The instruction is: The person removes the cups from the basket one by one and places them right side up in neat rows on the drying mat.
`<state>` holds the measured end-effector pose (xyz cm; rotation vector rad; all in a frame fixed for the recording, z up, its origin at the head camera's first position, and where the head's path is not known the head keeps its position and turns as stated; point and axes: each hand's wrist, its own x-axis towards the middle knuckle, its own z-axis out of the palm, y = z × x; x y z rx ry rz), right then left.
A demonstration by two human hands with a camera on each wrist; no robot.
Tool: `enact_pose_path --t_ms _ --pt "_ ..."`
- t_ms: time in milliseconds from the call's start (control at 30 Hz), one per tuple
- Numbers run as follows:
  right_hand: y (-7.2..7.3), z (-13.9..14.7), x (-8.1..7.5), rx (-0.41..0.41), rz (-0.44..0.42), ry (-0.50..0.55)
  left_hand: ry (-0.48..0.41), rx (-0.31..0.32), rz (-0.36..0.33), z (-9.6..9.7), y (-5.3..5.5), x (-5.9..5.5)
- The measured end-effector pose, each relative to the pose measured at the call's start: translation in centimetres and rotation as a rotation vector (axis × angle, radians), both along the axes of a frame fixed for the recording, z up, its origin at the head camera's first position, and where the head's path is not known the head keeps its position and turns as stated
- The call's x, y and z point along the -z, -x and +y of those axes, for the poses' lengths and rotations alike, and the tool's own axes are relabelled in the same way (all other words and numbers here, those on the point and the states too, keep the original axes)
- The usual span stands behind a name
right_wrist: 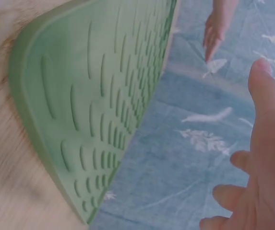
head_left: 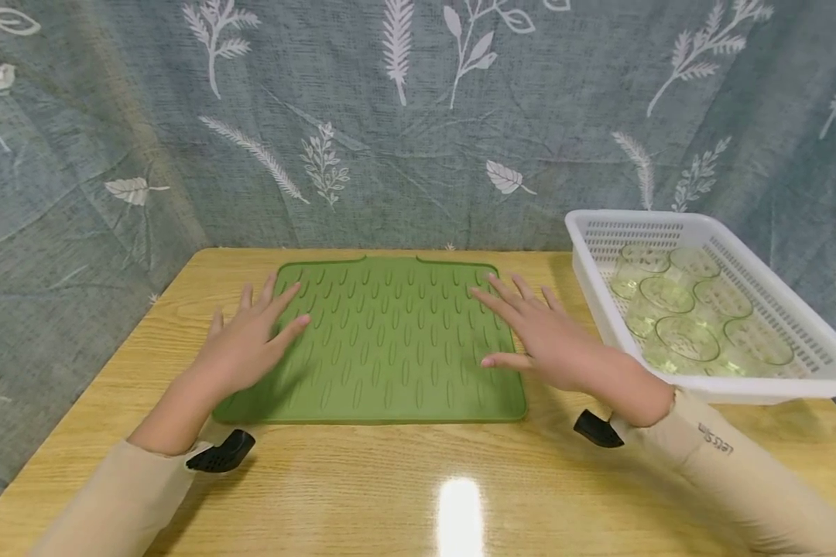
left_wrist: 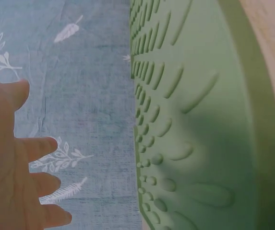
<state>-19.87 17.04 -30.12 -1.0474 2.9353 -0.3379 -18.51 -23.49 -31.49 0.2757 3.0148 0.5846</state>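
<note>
Green ridged mat [head_left: 390,340] flat on the counter [head_left: 362,495], side edges beneath left grip [head_left: 247,344] and right grip [head_left: 550,340], both splayed apart, holding nothing. Could skid or buckle if pressed unevenly, perhaps from a lopsided drag. To the right, white basket [head_left: 759,388] of clear glasses [head_left: 686,340], partly hidden by the right wrist [head_left: 641,393]; might get knocked by a careless outward swing. Behind, blue-grey patterned curtain [head_left: 404,178], limiting reach past the back edge.
</note>
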Motion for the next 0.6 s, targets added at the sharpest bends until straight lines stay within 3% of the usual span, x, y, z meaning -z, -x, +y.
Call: enact_pose_path --t_ms 300,600 --pt "-2.0 3.5 -1.3 -0.014 0.060 0.032 -0.025 -0.008 -0.012 -0.7 -0.2 0.7" --pt "-2.1 6.9 -1.8 0.000 0.108 0.086 -0.091 -0.010 -0.013 -1.7 -0.6 1.2"
